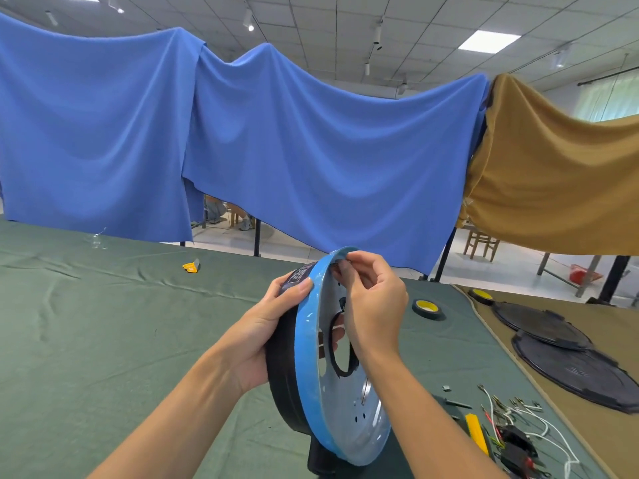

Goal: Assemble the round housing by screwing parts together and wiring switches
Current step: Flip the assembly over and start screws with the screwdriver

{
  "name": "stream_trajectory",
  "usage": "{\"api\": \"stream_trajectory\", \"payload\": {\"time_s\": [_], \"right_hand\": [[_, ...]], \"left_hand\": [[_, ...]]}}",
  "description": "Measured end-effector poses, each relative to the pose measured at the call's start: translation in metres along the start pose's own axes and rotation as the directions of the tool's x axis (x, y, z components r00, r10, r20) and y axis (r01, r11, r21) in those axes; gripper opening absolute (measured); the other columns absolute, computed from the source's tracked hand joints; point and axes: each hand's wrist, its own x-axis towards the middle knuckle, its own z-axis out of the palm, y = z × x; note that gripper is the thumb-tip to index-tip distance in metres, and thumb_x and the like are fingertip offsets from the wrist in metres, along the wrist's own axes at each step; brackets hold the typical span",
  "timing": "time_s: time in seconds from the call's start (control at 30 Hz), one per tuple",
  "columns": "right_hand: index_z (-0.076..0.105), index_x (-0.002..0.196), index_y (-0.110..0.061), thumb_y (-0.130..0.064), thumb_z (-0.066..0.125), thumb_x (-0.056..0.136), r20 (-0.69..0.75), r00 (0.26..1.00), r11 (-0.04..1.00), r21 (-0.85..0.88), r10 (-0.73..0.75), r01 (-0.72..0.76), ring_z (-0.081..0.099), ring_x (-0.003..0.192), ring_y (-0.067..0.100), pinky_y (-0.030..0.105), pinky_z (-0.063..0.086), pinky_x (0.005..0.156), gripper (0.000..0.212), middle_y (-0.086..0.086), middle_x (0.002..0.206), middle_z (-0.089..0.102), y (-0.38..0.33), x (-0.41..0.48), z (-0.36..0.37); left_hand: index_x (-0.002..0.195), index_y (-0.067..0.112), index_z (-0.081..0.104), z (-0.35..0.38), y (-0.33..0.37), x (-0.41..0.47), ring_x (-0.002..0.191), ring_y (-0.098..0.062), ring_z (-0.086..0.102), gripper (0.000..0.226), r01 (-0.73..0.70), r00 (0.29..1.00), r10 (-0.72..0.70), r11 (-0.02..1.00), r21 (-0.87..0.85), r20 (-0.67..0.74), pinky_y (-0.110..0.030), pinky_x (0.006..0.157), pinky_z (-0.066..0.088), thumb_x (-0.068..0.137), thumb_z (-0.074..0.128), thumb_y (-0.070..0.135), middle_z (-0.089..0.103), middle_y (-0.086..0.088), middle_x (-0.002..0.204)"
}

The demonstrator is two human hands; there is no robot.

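The round housing [313, 385] stands on edge over the green table, black at the back, with a blue-filmed rim and a grey inner plate with a round hole. My left hand [273, 326] grips its black back and upper rim, thumb on the blue edge. My right hand [370, 299] reaches over the inner face, and its fingertips pinch something small at the top rim; what they pinch is hidden. Wired switches with white and red leads [515, 433] lie on the table at the lower right.
A roll of tape [427, 307] lies right of the housing, and two black round covers [567, 350] rest on the tan cloth further right. A yellow tool [476, 432] lies by the wires, a small yellow item [191, 266] far left. Blue and tan sheets hang behind.
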Motion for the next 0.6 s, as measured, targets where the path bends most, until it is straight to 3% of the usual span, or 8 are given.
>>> {"api": "stream_trajectory", "payload": {"time_s": [0.13,0.3,0.4,0.47,0.6], "right_hand": [[0.073,0.087,-0.025,-0.01,0.066,0.09,0.06,0.997,0.994,-0.097,-0.049,0.055,0.066,0.079,-0.001,0.016,0.052,0.075,0.016,-0.015,0.08,0.071,-0.002,-0.004,0.006],[0.076,0.094,-0.019,-0.019,0.066,0.091,0.183,0.983,0.971,-0.227,-0.033,0.074,0.065,0.08,0.004,0.016,0.05,0.073,0.011,-0.012,0.082,0.071,-0.003,-0.006,0.025],[0.077,0.094,-0.018,-0.018,0.067,0.09,0.202,0.979,0.965,-0.247,-0.038,0.089,0.063,0.079,0.002,0.001,0.041,0.066,0.011,-0.01,0.083,0.072,-0.001,-0.01,0.038],[0.078,0.095,-0.017,-0.017,0.066,0.09,0.201,0.979,0.96,-0.262,-0.041,0.094,0.063,0.078,0.003,-0.001,0.039,0.065,0.012,-0.009,0.085,0.073,0.002,-0.011,0.044],[0.078,0.099,-0.017,-0.019,0.065,0.091,0.251,0.968,0.957,-0.274,-0.019,0.09,0.065,0.08,0.003,0.0,0.043,0.067,0.016,-0.007,0.089,0.075,0.009,-0.014,0.056]], "left_hand": [[0.125,0.023,0.059,-0.002,-0.006,-0.002,0.089,-0.034,0.07,0.08,-0.044,0.998,0.045,0.999,0.01,-0.05,-0.055,0.085,0.056,0.055,0.095,0.037,0.071,-0.013,0.11],[0.129,0.021,0.059,-0.02,-0.006,-0.016,0.095,-0.035,0.069,0.072,-0.056,0.995,0.054,0.998,-0.026,-0.08,-0.051,0.085,0.056,0.065,0.09,0.036,0.07,-0.012,0.113],[0.13,0.017,0.062,-0.034,0.002,-0.023,0.097,-0.031,0.069,0.06,-0.066,0.994,0.066,0.998,0.004,-0.084,-0.047,0.085,0.056,0.074,0.082,0.03,0.069,-0.011,0.114],[0.128,0.016,0.065,-0.041,0.008,-0.026,0.103,-0.029,0.067,0.054,-0.043,0.994,0.049,0.997,0.062,-0.098,-0.043,0.085,0.058,0.078,0.08,0.03,0.069,-0.01,0.116],[0.106,0.012,0.075,-0.048,0.021,-0.02,0.08,-0.025,0.068,0.058,0.004,0.962,0.014,0.998,0.068,-0.274,-0.034,0.069,0.059,0.064,0.083,0.052,0.07,-0.008,0.092]]}}
